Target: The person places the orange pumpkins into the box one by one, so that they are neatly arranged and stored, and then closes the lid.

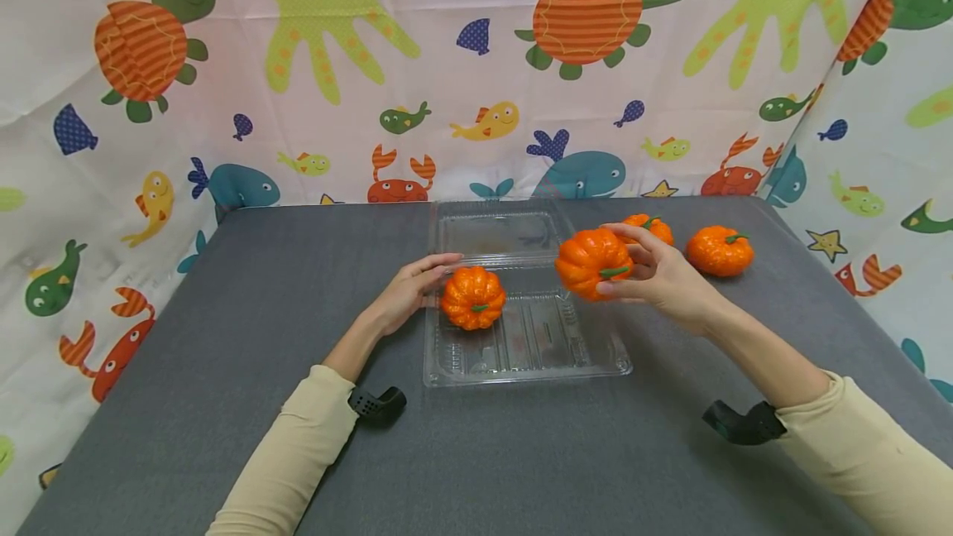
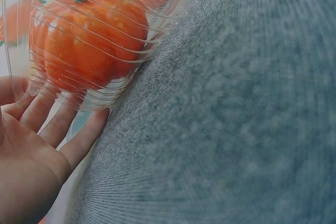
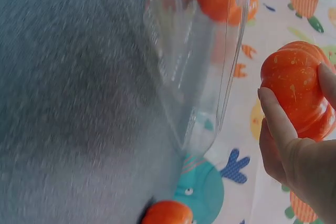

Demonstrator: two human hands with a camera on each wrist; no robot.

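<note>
On the dark table lies an unfolded clear plastic clamshell container (image 1: 524,366), its lid (image 1: 495,232) laid back behind the base. One small orange pumpkin (image 1: 473,298) sits at the left inside the base. My left hand (image 1: 405,296) touches the container's left side, its fingers (image 2: 84,137) nearly straight against the ribbed wall; whether the thumb pinches the rim is unclear. Above the base's right side, my right hand (image 1: 663,279) grips another orange pumpkin (image 1: 593,263) between thumb and fingers. In the right wrist view this pumpkin (image 3: 294,87) is clear of the container.
Two more orange pumpkins stand at the back right: one (image 1: 720,251) alone, the other (image 1: 649,228) partly hidden behind my right hand. A white cloth (image 1: 328,147) with printed sea animals hangs behind the grey table (image 1: 476,453) and along both sides.
</note>
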